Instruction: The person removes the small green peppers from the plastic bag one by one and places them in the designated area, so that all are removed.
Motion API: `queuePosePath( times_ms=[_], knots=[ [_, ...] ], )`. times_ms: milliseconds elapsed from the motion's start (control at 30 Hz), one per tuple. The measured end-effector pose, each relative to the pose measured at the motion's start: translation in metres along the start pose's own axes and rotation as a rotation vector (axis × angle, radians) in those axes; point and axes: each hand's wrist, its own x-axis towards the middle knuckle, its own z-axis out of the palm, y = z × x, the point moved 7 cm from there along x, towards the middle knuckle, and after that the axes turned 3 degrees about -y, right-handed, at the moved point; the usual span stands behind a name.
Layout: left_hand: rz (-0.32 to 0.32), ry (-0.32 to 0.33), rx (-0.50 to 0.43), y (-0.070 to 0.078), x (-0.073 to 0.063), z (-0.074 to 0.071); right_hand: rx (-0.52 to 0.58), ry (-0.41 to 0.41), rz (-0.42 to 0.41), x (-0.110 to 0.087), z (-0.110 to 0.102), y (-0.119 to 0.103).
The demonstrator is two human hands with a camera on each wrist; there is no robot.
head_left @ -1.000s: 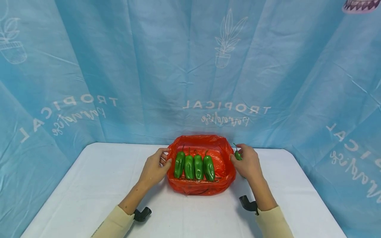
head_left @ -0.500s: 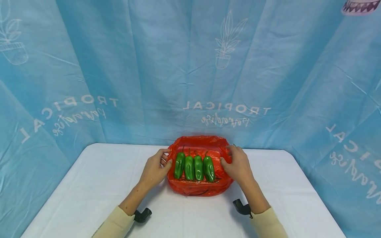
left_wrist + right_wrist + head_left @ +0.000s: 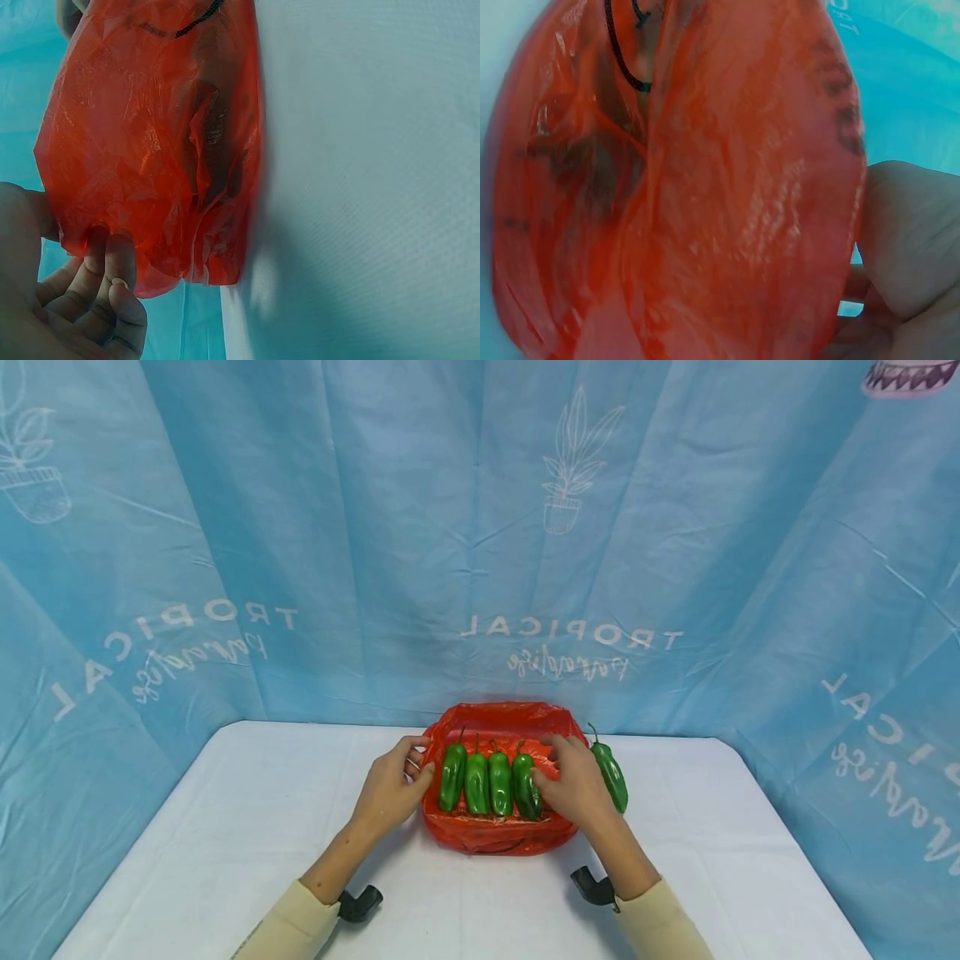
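Observation:
A red plastic bag (image 3: 510, 842) stands with its mouth spread wide. Several green peppers (image 3: 476, 783) lie side by side in it, stems pointing away. My left hand (image 3: 390, 781) pinches the bag's left rim; in the left wrist view its curled fingers (image 3: 120, 262) press the film from outside. My right hand (image 3: 577, 783) reaches over the right rim, fingers parted, the thumb beside the rightmost pepper in the bag (image 3: 527, 785); whether they touch cannot be told. Outside, just right of the bag, lies another green pepper (image 3: 610, 775). The bag hides most of the right fingers in the right wrist view.
The bag rests on a white-covered table (image 3: 225, 843). Behind it hangs a blue printed curtain (image 3: 420, 568), close to the table's far edge. A dark cord (image 3: 201, 19) shows at the bag's side, with a dark shape behind the film.
My right hand has let go of the pepper to the right of the bag, leaving it lying there, and moved left over the bag toward the rightmost pepper inside. My left hand stays put.

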Motion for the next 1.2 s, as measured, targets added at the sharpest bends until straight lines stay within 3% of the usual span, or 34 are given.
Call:
queuePosePath(
  times_ms=[500,1200],
  knots=[
    [0.006,0.009,0.011,-0.001,0.000,0.000,-0.065,-0.143,0.030,0.003,0.024,-0.001],
    [-0.001,0.007,0.012,-0.004,0.001,0.003,-0.085,-0.180,0.081,0.004,0.043,0.009]
  ],
)
